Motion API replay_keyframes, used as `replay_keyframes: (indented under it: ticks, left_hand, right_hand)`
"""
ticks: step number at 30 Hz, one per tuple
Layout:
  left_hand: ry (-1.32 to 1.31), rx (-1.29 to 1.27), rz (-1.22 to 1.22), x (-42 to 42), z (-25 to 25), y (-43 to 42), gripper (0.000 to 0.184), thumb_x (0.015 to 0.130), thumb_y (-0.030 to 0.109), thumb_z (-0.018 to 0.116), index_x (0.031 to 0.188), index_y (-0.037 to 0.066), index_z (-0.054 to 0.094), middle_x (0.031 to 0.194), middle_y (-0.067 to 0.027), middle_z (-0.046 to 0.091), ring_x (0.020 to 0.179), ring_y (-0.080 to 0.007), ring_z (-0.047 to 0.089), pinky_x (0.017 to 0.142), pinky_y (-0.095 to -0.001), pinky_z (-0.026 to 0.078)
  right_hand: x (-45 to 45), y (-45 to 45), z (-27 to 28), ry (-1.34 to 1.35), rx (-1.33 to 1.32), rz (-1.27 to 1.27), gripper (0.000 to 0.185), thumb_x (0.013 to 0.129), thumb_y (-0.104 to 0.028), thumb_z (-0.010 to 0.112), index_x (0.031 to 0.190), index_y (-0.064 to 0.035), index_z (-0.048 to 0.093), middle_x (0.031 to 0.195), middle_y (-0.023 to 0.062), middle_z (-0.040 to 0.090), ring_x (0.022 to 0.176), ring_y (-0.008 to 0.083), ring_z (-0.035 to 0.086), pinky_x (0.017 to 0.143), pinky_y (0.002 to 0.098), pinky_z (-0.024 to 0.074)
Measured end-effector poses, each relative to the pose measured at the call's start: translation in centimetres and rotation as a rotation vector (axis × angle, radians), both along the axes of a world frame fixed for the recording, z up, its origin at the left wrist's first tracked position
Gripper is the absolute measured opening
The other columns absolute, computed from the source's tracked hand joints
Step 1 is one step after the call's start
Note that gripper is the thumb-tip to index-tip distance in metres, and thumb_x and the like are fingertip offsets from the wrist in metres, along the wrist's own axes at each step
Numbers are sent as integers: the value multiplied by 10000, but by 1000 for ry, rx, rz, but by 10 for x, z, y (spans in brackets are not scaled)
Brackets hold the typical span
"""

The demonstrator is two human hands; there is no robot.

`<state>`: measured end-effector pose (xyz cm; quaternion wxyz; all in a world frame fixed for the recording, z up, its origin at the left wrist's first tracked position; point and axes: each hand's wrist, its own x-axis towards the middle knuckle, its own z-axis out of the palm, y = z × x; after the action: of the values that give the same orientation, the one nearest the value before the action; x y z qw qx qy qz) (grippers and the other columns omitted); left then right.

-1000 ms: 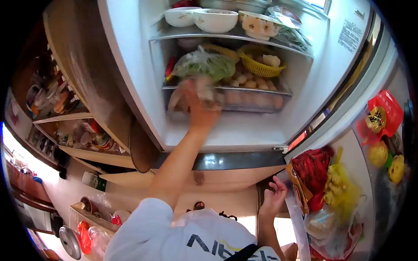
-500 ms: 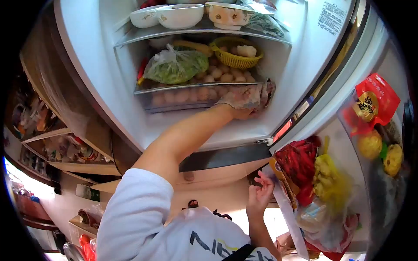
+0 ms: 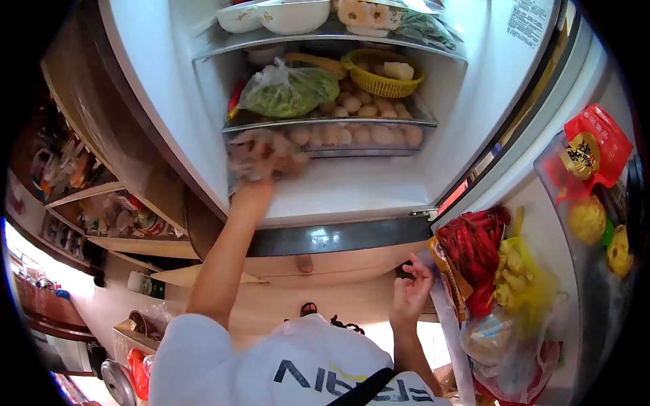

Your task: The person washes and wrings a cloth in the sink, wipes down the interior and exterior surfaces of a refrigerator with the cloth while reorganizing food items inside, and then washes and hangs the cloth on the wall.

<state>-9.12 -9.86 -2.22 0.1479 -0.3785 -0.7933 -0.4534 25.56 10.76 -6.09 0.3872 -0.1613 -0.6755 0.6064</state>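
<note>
My left hand (image 3: pixel 254 192) reaches into the lower left of the refrigerator, closed around a crumpled patterned cloth (image 3: pixel 263 153). Motion blurs the cloth and hides the fingers; it overlaps the left end of the egg drawer (image 3: pixel 369 150). Below it is the white fridge floor (image 3: pixel 352 189). Off to the right, beside the open door's shelves, my right hand (image 3: pixel 410 292) hangs in the air with loosely bent fingers apart and nothing in them.
Above the drawer sit a bag of green vegetables (image 3: pixel 290 93), loose eggs and a yellow basket (image 3: pixel 380 80). Bowls (image 3: pixel 292 16) stand on the upper shelf. The door holds red chillies (image 3: pixel 474 240), ginger (image 3: pixel 516 274) and a red packet (image 3: pixel 596 145). Wooden shelving (image 3: pixel 142 246) flanks the left.
My left hand has swept the cloth from the right end of the drawer to its left end. My right hand has barely moved, and the view has shifted slightly.
</note>
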Motion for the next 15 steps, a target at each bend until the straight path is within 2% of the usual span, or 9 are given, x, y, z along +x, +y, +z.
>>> replay_keyframes:
  ticks: [2, 5, 6, 9, 12, 13, 15]
  left_hand:
    - [397, -711, 673, 42, 10, -13, 599, 893, 169, 570, 1442, 46, 367, 1480, -270, 343, 1374, -469, 321, 1075, -618, 321]
    - [-112, -566, 787, 58, 13, 26, 664, 882, 146, 566, 1480, 15, 308, 1550, -303, 180, 1419, -503, 209, 1142, -589, 234]
    - [-184, -350, 706, 50, -4, 39, 748, 870, 177, 583, 1483, -56, 223, 1543, -366, 53, 1420, -531, 151, 1161, -584, 179]
    - [-331, 258, 615, 44, 0, 93, 889, 847, 188, 616, 1485, -112, 75, 1528, -403, -3, 1417, -546, 127, 1164, -571, 166]
    - [-617, 496, 697, 43, 23, 150, 978, 809, 173, 656, 1471, -128, 3, 1508, -421, -2, 1417, -546, 127, 1160, -523, 201]
    - [-773, 577, 682, 36, 14, 172, 908, 796, 150, 647, 1449, -118, 75, 1491, -387, 106, 1389, -498, 212, 1141, -501, 236]
    - [-1101, 855, 390, 55, 19, 206, 758, 765, 110, 630, 1376, -79, 223, 1374, -284, 330, 1258, -390, 380, 1077, -467, 317]
  right_hand:
    - [2, 0, -2, 6, 18, 20, 513, 836, 49, 553, 1309, -69, 394, 1416, 134, 462, 1085, 151, 495, 867, 252, 405]
    - [5, -2, 8, -50, 11, 15, 550, 842, 38, 556, 1348, -63, 367, 1426, 123, 449, 1097, 159, 494, 872, 256, 407]
    - [6, -1, 8, -49, 17, 16, 558, 844, 34, 558, 1358, -62, 363, 1427, 118, 447, 1101, 161, 493, 873, 257, 408]
    - [9, -2, 6, -44, 14, 11, 583, 836, 25, 564, 1379, -55, 370, 1410, 101, 451, 1106, 169, 490, 869, 264, 407]
    - [8, -3, 12, -38, -9, 2, 606, 812, 26, 570, 1387, -44, 393, 1376, 89, 466, 1105, 178, 486, 859, 276, 404]
    - [7, -4, 13, -37, -17, 4, 611, 812, 28, 569, 1391, -46, 391, 1377, 89, 466, 1108, 177, 484, 862, 278, 405]
    - [7, -5, 14, -39, -31, 1, 614, 811, 30, 570, 1394, -50, 392, 1381, 89, 465, 1109, 176, 483, 862, 279, 404]
